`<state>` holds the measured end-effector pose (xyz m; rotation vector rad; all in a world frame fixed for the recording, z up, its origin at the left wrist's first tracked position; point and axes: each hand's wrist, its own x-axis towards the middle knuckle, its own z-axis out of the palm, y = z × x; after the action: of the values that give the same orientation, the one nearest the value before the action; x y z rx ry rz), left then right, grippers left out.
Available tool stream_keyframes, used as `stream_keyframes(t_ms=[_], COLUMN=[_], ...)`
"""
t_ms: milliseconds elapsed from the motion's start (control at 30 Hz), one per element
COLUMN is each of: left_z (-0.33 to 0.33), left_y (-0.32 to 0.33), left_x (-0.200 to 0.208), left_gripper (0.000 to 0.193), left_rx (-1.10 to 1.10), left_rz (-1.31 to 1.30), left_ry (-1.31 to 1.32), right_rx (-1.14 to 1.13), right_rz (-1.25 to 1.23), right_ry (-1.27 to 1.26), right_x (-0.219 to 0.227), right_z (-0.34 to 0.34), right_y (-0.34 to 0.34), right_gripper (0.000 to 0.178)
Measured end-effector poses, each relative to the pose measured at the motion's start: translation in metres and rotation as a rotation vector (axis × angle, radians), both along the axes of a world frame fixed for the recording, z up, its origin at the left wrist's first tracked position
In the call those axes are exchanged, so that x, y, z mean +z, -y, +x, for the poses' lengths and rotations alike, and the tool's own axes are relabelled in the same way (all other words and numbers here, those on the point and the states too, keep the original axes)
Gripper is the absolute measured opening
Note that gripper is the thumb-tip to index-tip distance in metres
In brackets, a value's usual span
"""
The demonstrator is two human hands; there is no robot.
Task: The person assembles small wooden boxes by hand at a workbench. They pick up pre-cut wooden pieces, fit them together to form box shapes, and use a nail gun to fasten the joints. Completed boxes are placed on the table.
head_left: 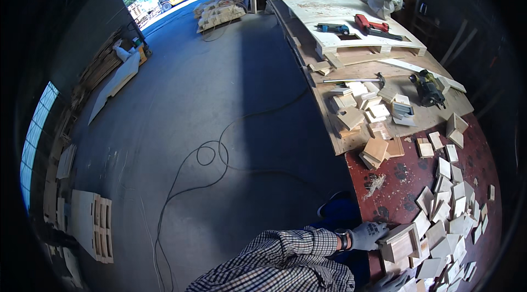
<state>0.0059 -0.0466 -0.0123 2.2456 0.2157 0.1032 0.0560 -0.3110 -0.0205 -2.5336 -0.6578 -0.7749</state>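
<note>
My left hand, in a grey glove with a watch at the wrist and a checked sleeve behind it, grips the left side of a stack of small square wooden boards on the dark red table top. Only part of my right hand, also gloved, shows at the lower edge, just below that stack; its fingers are hidden. Many loose wooden squares lie scattered to the right of the stack.
Farther along the bench lie a heap of wood blocks, a hammer, a nail gun, a red drill and a blue tool on a pale pallet. A cable loops over the grey floor. Pallet pieces lie at left.
</note>
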Motion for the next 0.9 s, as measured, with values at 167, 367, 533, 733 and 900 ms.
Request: stream_keyframes(t_ms=[167,367,533,733,900], left_z=[0.009,0.013,0.01,0.009,0.011], left_y=[0.008,0.007,0.007,0.007,0.008], left_x=[-0.02,-0.025,-0.017,-0.016,-0.021], left_gripper=[0.047,0.043,0.041,0.042,0.041], left_rx=[0.059,0.098,0.106,0.093,0.1], left_rz=[0.004,0.029,0.029,0.03,0.023], left_ry=[0.137,0.186,0.187,0.204,0.218], right_rx=[0.199,0.132,0.123,0.122,0.118], right_rz=[-0.209,-0.13,-0.121,-0.169,-0.185], right_ry=[0.097,-0.08,-0.038,0.019,-0.013], right_x=[-0.026,-0.02,-0.021,-0.023,-0.021], right_z=[0.021,0.025,0.02,0.02,0.021], right_y=[0.028,0.019,0.017,0.022,0.022], right_gripper=[0.053,0.052,0.05,0.047,0.047])
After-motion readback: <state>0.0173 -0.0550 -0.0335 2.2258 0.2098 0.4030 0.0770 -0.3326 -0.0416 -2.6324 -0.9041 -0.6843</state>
